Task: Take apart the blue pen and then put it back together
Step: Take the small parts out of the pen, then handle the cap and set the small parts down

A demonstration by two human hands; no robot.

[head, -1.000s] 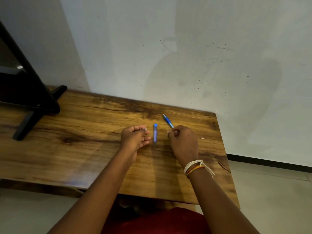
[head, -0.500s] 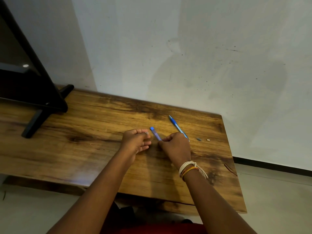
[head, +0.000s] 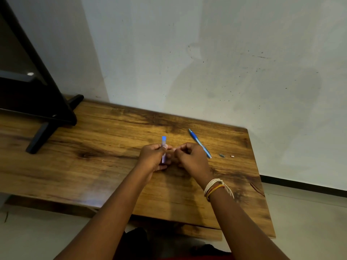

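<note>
Fingers [head: 165,146] of left hand [head: 153,156] pinch blue barrel piece [head: 163,141] upright; right hand [head: 189,156] curled, contents unclear. Steady barrel, feed parts straight.

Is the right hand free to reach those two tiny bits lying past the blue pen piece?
Probably yes. The right hand sits just left of the long pen piece, and the bare tabletop leads to the dark bit and pale bit.

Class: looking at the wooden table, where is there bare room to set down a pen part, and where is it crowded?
Bare: the wide stretch between the black stand and the left hand, and the near edge right of the right hand. Crowded: right of that hand, where the blue pen body and two small parts lie.
</note>
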